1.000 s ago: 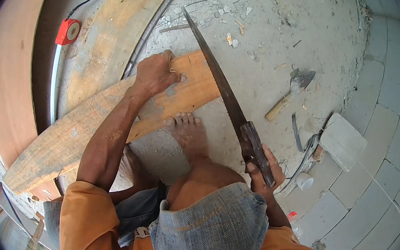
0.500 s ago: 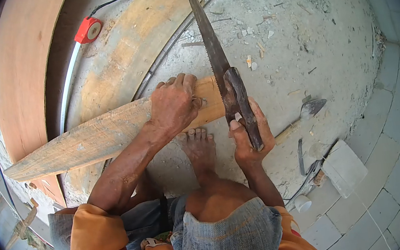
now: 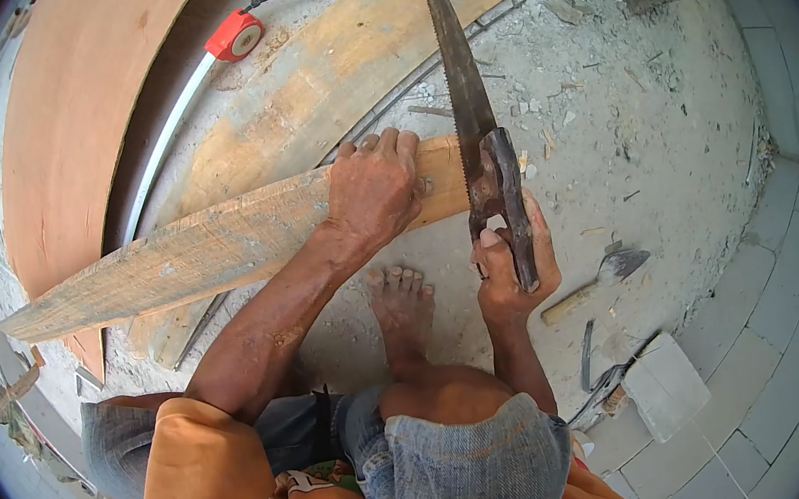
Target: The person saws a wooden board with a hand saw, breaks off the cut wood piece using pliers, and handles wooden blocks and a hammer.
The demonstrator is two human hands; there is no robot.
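A long wooden plank (image 3: 216,238) with a dusty, rough face lies across the middle, tapering in view toward the left. My left hand (image 3: 376,187) is closed over it near its right end, fingers curled around the far edge. In my right hand (image 3: 518,269) is a handsaw, its dark wooden handle (image 3: 515,209) wrapped by my fingers and thumb. The toothed saw blade (image 3: 464,69) points away from me, teeth facing left, right beside the plank's end. Whether the teeth touch the wood I cannot tell. My bare foot (image 3: 402,310) is just below the plank.
Beyond the plank lie a second board (image 3: 344,60), a plywood sheet (image 3: 90,119) and a red tape measure (image 3: 235,37) with its blade drawn out. A trowel (image 3: 619,266) and a pale block (image 3: 665,386) lie on the right. Rubble and splinters litter the dusty floor.
The whole view has shifted and turned slightly, so the far boards and tape measure appear farther right. Both hands keep their holds; the saw stays beside the plank's end, a little more upright in view.
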